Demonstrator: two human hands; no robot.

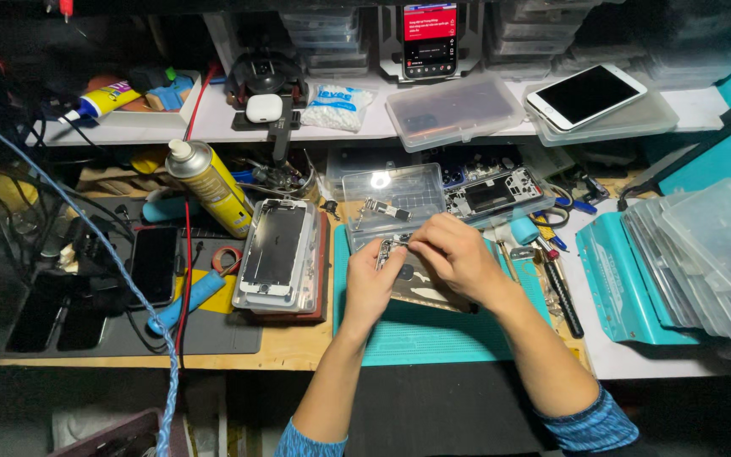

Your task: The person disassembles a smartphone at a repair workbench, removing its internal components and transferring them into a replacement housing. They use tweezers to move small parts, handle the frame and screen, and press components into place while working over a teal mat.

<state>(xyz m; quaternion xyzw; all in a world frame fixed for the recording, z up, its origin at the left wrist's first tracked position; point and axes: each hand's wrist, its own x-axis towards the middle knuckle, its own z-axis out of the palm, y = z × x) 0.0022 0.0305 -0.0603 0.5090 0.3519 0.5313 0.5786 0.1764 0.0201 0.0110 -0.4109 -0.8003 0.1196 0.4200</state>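
Cluttered wooden workbench (298, 349), white shelf (213, 127), dim light

The bench held two hands (371, 283) (458, 256), one yellow spray can (211, 188), one white tablet (585, 95), one upright phone with a lit screen (429, 35), one white earbud case (264, 107), one glue tube (105, 100) and two dark phones (153, 264) (37, 315) lying at the left.

Small part (388, 250) mostly hidden by hands (458, 254)
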